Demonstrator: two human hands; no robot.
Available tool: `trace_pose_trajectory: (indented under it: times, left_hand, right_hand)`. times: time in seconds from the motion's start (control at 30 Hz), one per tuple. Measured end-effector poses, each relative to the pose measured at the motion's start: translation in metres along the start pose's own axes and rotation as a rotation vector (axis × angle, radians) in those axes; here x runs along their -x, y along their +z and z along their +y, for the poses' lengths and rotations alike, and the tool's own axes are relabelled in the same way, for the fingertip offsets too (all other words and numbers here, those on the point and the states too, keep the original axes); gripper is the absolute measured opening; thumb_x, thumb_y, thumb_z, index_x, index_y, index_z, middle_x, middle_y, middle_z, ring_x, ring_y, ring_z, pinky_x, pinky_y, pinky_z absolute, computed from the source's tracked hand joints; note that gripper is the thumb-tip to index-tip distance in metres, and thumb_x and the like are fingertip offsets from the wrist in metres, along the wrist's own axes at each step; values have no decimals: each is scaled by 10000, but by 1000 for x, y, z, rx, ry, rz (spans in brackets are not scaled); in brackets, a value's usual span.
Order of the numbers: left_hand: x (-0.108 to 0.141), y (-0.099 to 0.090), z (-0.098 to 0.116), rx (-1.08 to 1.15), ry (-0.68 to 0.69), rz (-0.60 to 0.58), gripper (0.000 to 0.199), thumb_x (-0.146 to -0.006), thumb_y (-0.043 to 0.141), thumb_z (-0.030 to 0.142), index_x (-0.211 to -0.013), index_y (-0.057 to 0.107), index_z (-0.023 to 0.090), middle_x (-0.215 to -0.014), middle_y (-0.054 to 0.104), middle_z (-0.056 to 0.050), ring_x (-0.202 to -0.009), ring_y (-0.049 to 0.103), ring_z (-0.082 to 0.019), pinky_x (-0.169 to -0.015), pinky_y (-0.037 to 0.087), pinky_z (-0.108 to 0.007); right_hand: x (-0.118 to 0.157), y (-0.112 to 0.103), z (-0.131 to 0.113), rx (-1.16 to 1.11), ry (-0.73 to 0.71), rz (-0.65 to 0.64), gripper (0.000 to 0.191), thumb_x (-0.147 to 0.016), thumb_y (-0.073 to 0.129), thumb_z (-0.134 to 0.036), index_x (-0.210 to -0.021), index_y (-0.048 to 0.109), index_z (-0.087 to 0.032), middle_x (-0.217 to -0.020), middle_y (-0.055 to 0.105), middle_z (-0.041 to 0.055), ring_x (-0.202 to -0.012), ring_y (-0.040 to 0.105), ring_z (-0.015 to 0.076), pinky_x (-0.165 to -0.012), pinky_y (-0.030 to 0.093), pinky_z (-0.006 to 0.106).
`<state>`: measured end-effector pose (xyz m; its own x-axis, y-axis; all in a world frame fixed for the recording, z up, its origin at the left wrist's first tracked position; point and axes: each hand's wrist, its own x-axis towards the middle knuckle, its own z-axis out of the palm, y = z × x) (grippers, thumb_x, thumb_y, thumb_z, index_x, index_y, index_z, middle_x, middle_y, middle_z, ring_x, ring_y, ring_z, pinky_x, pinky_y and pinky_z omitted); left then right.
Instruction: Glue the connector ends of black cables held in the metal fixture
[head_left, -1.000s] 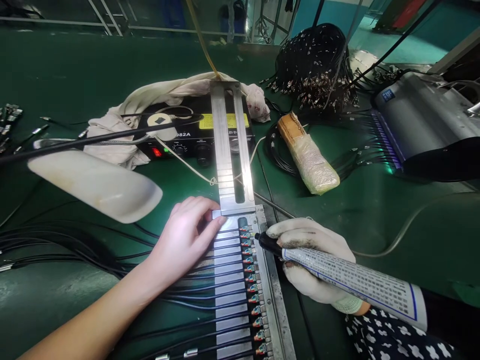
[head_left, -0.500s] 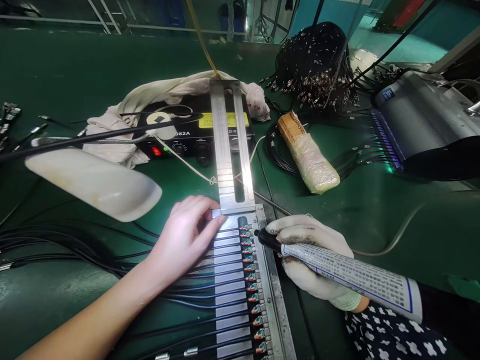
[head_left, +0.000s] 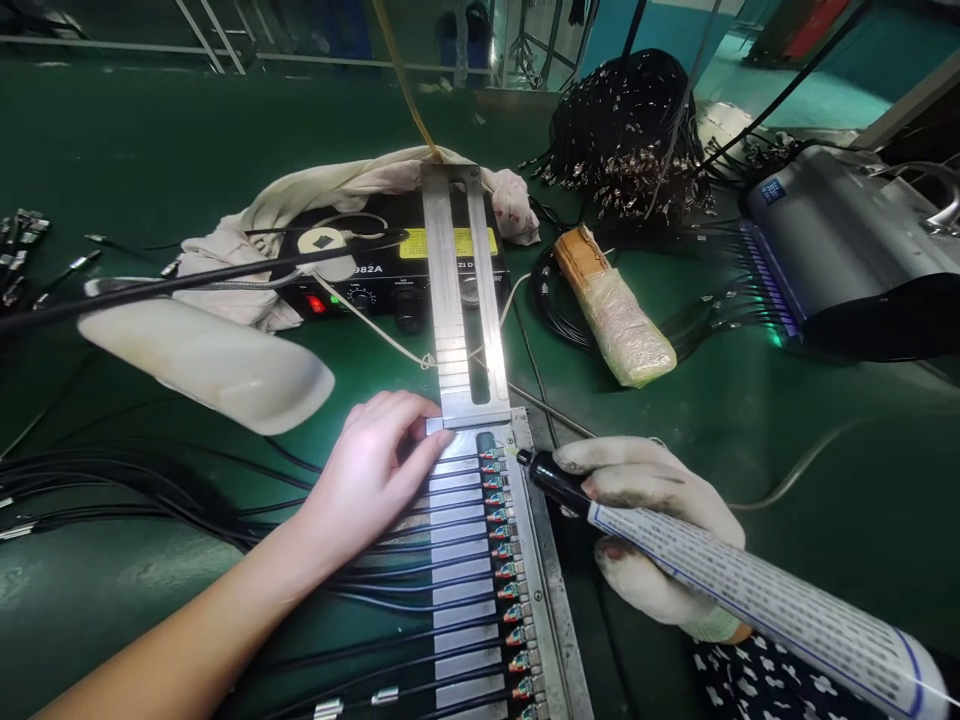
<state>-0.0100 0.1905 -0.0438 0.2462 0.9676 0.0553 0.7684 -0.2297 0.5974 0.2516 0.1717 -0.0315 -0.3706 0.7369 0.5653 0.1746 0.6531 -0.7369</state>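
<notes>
My bare left hand grips the far left corner of a flat metal jig, thumb on top and fingers curled at its edge. Black cables lie across the jig in a row, their ends showing small connectors with orange and green parts. In a white glove, my right hand is closed around a dispensing syringe with a black front and a printed white label. The syringe's tip is over the jig's right rail, just right of the farthest connectors.
A slotted metal plate extends from the jig over a black control box. A white lamp-like shade hangs at left. Behind are a wrapped block, a cable bundle and a silver machine glowing violet.
My right hand has drawn the syringe slightly right and toward me, so its tip is farther from the connectors. The left hand holds its place on the jig.
</notes>
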Motion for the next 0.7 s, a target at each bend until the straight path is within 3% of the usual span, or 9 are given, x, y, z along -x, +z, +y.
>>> trace_pose_trajectory:
  times: [0.2, 0.43, 0.7]
  left_hand:
    - [0, 0, 0, -5, 2, -2, 235, -941, 493, 422, -924, 581, 204, -795, 564, -10, -786, 526, -199, -740, 383, -341]
    - [1, 0, -1, 9, 1, 4, 217, -938, 511, 408, -923, 586, 204, -781, 550, -1, -778, 519, -195, -738, 371, -337]
    - [0, 0, -1, 4, 0, 2, 216, -937, 514, 412, -935, 587, 209, -788, 549, -2, -774, 515, -193, -737, 372, -339]
  right_hand:
    - [-1, 2, -2, 19, 5, -60, 282, -740, 697, -165, -1018, 653, -176, -1023, 718, 104, -910, 709, 238, -781, 612, 342]
    - [-1, 4, 2, 42, 59, -86, 281, -742, 695, -180, -1018, 642, -202, -1038, 715, 95, -924, 699, 247, -793, 606, 370]
    - [-5, 5, -1, 15, 62, -55, 242, -747, 702, -179, -985, 659, -181, -994, 724, 98, -897, 705, 233, -781, 609, 344]
